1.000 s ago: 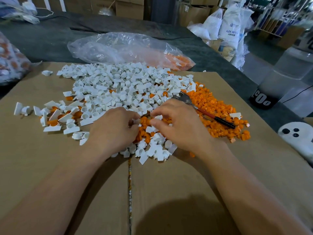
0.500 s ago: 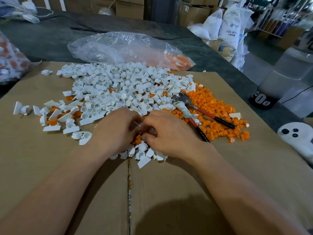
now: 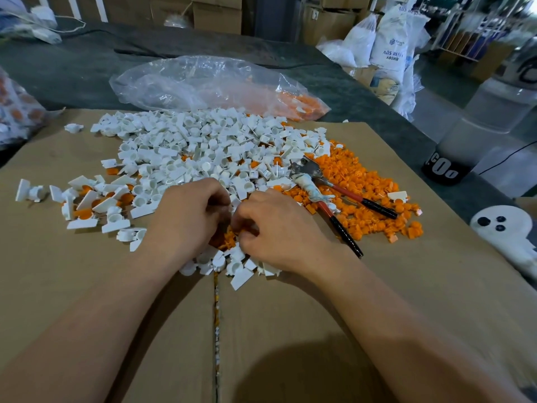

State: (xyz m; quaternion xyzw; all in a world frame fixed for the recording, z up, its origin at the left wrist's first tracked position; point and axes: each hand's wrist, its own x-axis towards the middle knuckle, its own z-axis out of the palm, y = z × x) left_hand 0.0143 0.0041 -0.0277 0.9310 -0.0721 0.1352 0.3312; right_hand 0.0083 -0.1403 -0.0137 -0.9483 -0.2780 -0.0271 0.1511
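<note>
A flat sheet of brown cardboard (image 3: pixel 319 315) covers the near part of the dark grey tabletop (image 3: pixel 72 62). Pliers (image 3: pixel 308 181) with red and black handles lie toward its right edge. A crumpled clear plastic bag (image 3: pixel 203 82) rests along its far edge, and a printed bag (image 3: pixel 17 117) sits by its far left corner. A white rounded object (image 3: pixel 505 228) with three dark dots overlaps the right edge. A translucent container (image 3: pixel 488 120) stands off the far right corner. Behind are white sacks (image 3: pixel 389 39) and cardboard boxes (image 3: pixel 216 13).

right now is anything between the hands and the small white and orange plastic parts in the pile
Nothing visible: the left hand and right hand rest curled on the small white and orange plastic parts. The red-handled metal pliers lie aside to their right.
</note>
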